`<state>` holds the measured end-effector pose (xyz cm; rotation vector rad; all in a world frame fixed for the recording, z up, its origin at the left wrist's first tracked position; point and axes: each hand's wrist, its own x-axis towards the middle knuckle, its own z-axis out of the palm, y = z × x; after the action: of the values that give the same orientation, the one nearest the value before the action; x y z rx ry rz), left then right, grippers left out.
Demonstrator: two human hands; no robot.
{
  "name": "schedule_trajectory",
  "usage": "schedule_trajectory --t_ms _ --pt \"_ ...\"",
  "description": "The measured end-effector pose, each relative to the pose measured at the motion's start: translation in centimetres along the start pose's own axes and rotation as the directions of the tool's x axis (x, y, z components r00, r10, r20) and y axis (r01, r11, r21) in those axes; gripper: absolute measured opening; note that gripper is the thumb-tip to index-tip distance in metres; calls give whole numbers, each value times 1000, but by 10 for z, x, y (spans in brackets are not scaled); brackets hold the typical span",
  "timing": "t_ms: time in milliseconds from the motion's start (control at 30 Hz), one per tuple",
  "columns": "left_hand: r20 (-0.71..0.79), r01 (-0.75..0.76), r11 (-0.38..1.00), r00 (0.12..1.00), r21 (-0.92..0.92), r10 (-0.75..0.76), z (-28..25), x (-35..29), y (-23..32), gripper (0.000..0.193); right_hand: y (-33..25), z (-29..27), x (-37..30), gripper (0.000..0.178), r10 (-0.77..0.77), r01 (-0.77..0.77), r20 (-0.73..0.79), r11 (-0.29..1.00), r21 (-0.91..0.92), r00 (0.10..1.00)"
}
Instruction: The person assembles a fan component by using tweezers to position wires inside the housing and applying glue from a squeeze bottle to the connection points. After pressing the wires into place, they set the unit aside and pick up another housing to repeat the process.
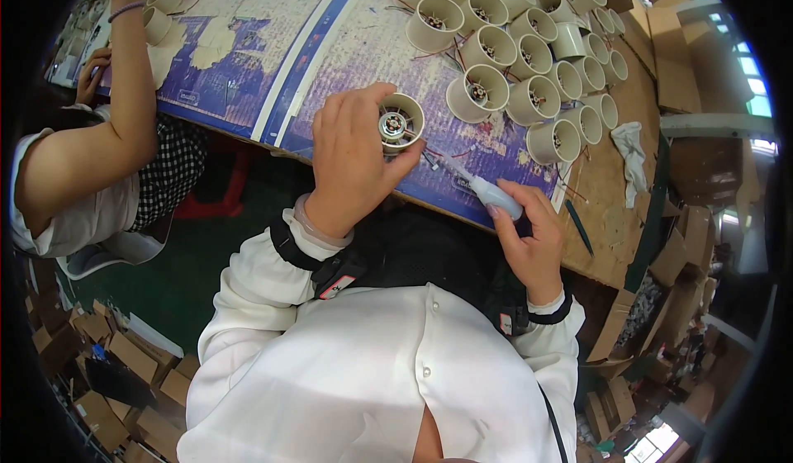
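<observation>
Cup [403, 119], off-white, sat above the table [347, 60], pinched between my left hand's [350, 149] fingers and thumb; likely light, stiff, best held by its outer wall. My right hand [533, 236] pinched a soft-looking bottle [496, 198].

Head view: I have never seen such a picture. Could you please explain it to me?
There is no machine, only a person working bare-handed. A wide fisheye camera on that person's head looks down, so straight edges bend. The left hand holds a cup with parts inside. The right hand holds a bottle, its thin tip toward the cup. On the table are more cups, mostly at the right; a cloth and a dark stick lie there too. Another person is at the left.
</observation>
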<state>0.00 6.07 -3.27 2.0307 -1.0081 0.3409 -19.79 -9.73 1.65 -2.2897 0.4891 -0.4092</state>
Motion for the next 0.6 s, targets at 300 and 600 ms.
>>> schedule_trajectory --t_ms 300,600 --pt "-11 -14 999 1000 -36 14 -1 1 -1 64 -7 -9 5 31 -127 125 2 978 -165 992" --pt "-5 8 998 1000 -69 -8 -2 0 -2 67 -20 -18 14 33 -217 219 40 929 -299 975"
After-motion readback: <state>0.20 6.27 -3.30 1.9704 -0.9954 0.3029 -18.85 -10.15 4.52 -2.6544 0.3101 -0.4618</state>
